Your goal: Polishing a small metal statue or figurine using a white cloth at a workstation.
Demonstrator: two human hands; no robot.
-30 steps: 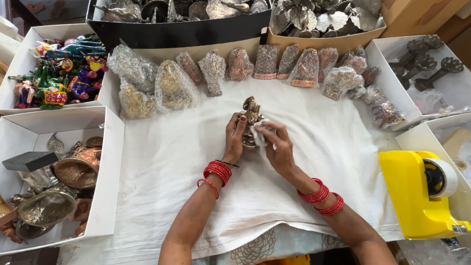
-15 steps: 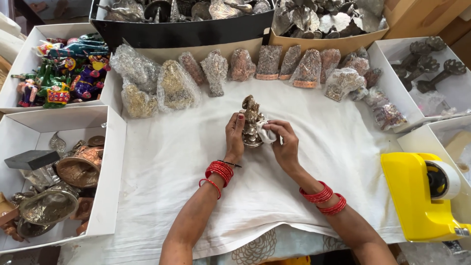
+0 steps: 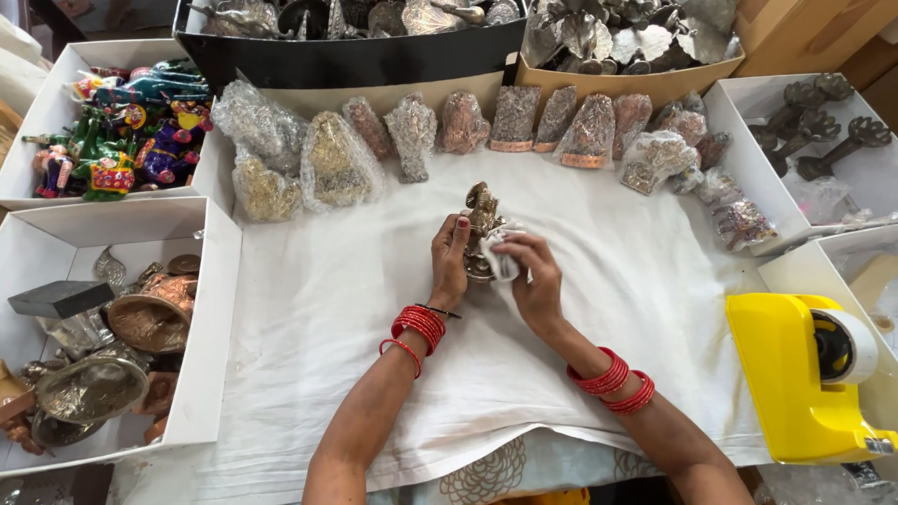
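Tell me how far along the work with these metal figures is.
Done: a row of figures already in clear wrap lines the back of the white cloth. In hand: the left hand holds a brass figure upright while the right hand presses a small white cloth piece against it. Left: bare metal pieces sit in the white box at left.

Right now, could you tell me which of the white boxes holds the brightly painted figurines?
The far-left white box: its painted figurines are green, blue and red, while the others hold bare metal pieces.
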